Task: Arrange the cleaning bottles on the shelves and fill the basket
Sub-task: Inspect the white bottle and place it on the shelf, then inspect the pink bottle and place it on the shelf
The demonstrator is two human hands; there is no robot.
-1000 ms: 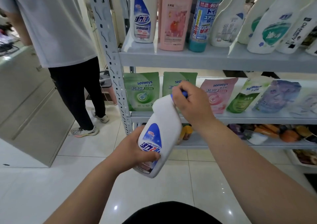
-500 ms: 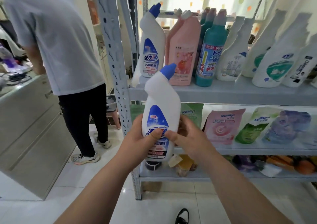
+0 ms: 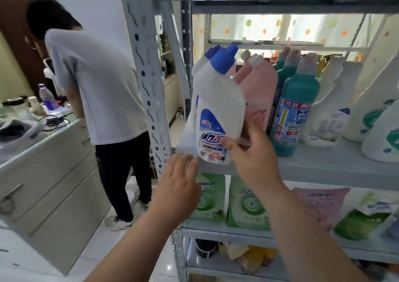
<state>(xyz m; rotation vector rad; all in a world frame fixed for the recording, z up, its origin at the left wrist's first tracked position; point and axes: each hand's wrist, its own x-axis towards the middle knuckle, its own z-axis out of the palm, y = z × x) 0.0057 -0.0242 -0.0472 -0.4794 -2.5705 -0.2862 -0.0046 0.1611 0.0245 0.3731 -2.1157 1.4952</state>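
Since half a second ago, the white, blue-capped cleaner bottle (image 3: 218,109) is raised, tilted, to the left end of the grey shelf (image 3: 313,166), gripped by the right hand (image 3: 252,158) alone, the left hand (image 3: 179,183) released below that shelf, fingers spread.

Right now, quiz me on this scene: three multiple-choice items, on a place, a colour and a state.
1. Where is the white bottle that the right hand holds? A. on the floor B. at the left end of the bottle shelf C. in a basket
2. Its cap is: A. blue B. red C. green
3. The left hand is: A. gripping the bottle B. out of view C. open, holding nothing
Answers: B, it is beside the pink bottle; A, the cap shows blue; C, its fingers spread free.
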